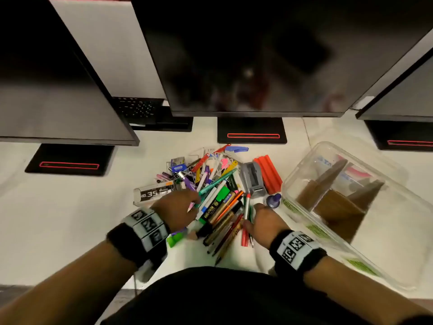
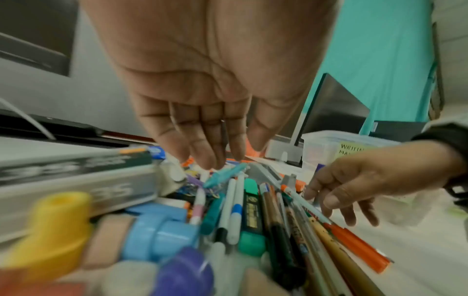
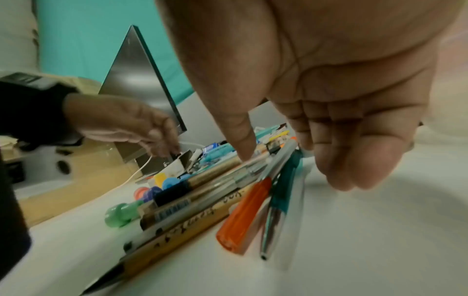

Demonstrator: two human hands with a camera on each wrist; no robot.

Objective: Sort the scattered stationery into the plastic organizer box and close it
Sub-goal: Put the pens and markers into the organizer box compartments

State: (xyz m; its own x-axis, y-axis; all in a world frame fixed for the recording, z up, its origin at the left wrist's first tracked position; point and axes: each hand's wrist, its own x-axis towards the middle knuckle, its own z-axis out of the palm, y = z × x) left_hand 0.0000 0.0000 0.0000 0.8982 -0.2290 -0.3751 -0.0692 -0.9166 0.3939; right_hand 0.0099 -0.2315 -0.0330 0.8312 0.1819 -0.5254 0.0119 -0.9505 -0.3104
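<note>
Currently both hands are down on the stationery pile (image 1: 218,195) in the middle of the white table (image 1: 70,219). Left hand (image 1: 179,211) is on the pile's left edge, fingers straight and together, tips among the pens next to a teal pen (image 2: 225,175) — gripping nothing. Right hand (image 1: 264,222) is at the pile's right edge, fingers loosely extended; its fingertips (image 3: 247,154) touch a bundle of markers and pens, with an orange-capped pen (image 3: 243,216) just below — no grasp there either. Clear plastic organizer box (image 1: 302,170) sits to the right of the pile, lid off, brown dividers (image 1: 328,181) inside; compartments look mostly bare, contents at the far end too blurred to identify. Staple box marked "NO.35" (image 1: 153,192) lies at the pile's left, grey stapler (image 1: 253,181) and orange block (image 1: 269,173) at its right, near the box. Three monitors (image 1: 246,55) stand along the back.
</note>
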